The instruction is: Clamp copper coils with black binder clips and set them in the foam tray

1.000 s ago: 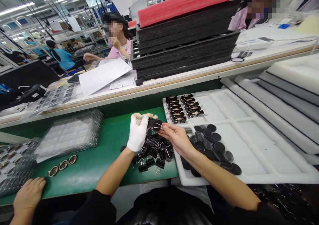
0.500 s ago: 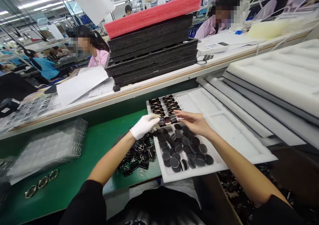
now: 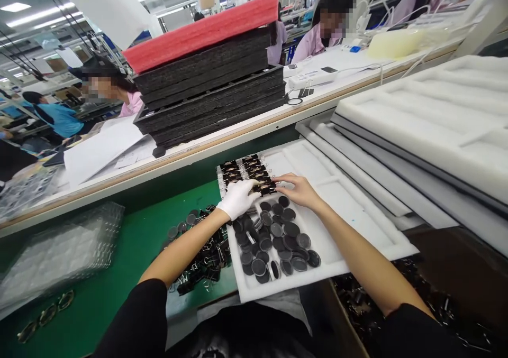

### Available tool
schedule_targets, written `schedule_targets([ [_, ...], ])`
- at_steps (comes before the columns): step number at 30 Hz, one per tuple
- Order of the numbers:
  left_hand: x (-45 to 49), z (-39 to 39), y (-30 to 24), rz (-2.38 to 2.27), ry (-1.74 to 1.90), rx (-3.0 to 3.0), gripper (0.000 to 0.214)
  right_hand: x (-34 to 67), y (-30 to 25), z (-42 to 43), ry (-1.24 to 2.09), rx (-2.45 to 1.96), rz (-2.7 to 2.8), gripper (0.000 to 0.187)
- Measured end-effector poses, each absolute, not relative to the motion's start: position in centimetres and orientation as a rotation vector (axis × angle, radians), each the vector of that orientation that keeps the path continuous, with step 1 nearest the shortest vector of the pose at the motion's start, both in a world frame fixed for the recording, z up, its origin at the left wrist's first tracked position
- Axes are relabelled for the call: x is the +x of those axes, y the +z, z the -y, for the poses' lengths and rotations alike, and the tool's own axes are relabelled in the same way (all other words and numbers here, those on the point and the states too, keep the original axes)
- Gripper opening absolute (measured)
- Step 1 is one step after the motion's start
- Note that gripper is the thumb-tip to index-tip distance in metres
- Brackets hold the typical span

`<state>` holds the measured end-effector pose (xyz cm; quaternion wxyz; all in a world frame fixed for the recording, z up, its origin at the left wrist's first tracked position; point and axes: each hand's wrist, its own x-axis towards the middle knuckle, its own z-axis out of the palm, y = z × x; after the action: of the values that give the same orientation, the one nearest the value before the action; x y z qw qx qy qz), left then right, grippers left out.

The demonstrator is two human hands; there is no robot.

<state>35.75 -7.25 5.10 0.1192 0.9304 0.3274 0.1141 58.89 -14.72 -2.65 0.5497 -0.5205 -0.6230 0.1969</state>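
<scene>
A gloved left hand and a bare right hand meet over a clipped part at the near end of two rows of clipped parts lined up in the far left compartment of a white foam tray on the green table. Both hands are partly closed, fingertips pinched to the part from either side; how firm the grip is cannot be told. Below them the tray's near compartment holds a loose heap of dark round discs, and a pile of black binder clips lies on the table just left of the tray.

The part looks small, light and stiff — a sprung clip gripping something thin — and is likely best taken by the clip's body or its wire handles, since the handles could snag a neighbour. What the clips clamp is too small to make out. The fingers hide the contact itself — and the box of dark pieces at lower right is cut off.
</scene>
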Motion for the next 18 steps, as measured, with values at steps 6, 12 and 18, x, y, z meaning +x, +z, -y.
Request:
schedule_targets([
  [6, 37.0, 7.8, 4.6, -1.043, 0.14, 2.966, 0.036, 59.0, -4.1, 14.4, 0.339, -1.304, 1.572, 0.019],
  [12, 36.6, 8.1, 5.6, -1.103, 0.035, 3.105, 0.046, 59.6, -5.1, 14.2, 0.31, -1.378, 1.57, 0.027],
  [18, 30.9, 8.8, 9.7, -1.045, 0.121, 3.097, 0.04, 59.3, -4.0, 15.9, 0.34, -1.34, 1.611, 0.032],
])
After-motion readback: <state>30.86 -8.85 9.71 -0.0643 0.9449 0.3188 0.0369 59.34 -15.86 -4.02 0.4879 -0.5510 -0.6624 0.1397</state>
